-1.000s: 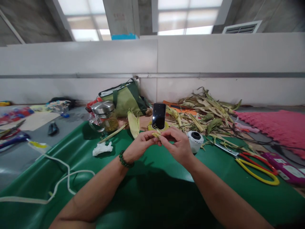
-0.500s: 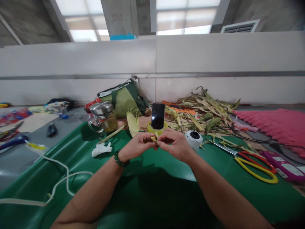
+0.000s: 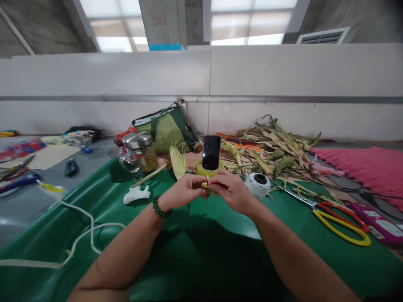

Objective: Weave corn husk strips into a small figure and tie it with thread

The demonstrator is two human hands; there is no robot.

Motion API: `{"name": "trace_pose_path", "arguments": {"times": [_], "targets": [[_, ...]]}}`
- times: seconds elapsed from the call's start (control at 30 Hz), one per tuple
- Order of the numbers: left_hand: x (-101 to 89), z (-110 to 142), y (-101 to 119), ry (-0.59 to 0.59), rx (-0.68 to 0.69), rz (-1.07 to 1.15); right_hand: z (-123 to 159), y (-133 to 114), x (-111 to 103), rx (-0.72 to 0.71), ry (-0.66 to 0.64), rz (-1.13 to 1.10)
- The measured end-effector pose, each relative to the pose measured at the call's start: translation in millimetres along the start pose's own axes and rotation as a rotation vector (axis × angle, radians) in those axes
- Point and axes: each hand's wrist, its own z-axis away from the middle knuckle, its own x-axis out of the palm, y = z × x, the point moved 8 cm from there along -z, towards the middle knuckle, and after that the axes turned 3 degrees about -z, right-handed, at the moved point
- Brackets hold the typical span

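Between both sets of fingertips is a small pale-yellow strip of corn husk (image 3: 205, 184), partly hidden by the fingers. My left hand (image 3: 183, 192), with a green bead bracelet at the wrist, pinches it from the left. My right hand (image 3: 233, 193) pinches the strip from the right, its fingertips close to the left ones. Just behind the hands a dark phone (image 3: 211, 152) stands upright on a yellow roll (image 3: 206, 170). A white spool of thread (image 3: 257, 187) is right of my right hand. Left of the hands lies a pale corn husk leaf (image 3: 178, 161).
A green mat (image 3: 195, 260) covers the front. Large scissors (image 3: 333, 218) with red and yellow handles lie right, near a heap of dried husks (image 3: 277, 142). A glass jar (image 3: 143, 157), a green bag (image 3: 170, 130), crumpled white tissue (image 3: 136, 194) and a white cord (image 3: 75, 209) are left.
The fingers have shifted slightly round the husk strip, which now appears more bunched. The whole view has moved a little, with the surroundings slightly further right.
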Motion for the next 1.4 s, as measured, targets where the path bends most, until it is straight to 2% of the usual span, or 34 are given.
{"name": "trace_pose_path", "arguments": {"times": [0.13, 0.3, 0.5, 0.63, 0.73, 0.83, 0.93, 1.03, 1.1, 1.27, 1.4], "targets": [[0.6, -2, -5, 0.036, -0.023, -0.015, 0, 4, 2, 0.034, 0.035, -0.008], [1.9, -4, -9, 0.071, -0.035, 0.08, 2, 6, -1, 0.058, 0.182, -0.003], [3.2, -6, -12, 0.133, 0.009, 0.047, 3, -5, 9, -0.063, 0.109, 0.25], [17.8, -9, -17, 0.102, 0.004, -0.044, 4, -10, 6, -0.058, 0.167, 0.32], [28.7, -12, -25, 0.071, -0.043, 0.01, 2, -14, -6, -0.049, 0.214, 0.258], [29.2, -13, -28, 0.068, -0.089, 0.072, -1, -13, -15, -0.047, 0.151, 0.23], [23.1, -13, -26, 0.093, -0.092, 0.033, -1, -9, -9, -0.054, -0.024, 0.341], [21.7, -11, -25, 0.106, -0.086, 0.029, 1, -2, -1, -0.021, -0.108, 0.461], [24.6, -11, -26, 0.097, -0.081, 0.02, 1, -2, 1, 0.001, -0.089, 0.425], [36.5, -12, -29, 0.043, -0.072, 0.034, -4, -8, -1, 0.013, 0.05, 0.126], [35.1, -13, -29, 0.006, -0.078, 0.166, -6, 7, -18, 0.132, 0.168, -0.025]]}}
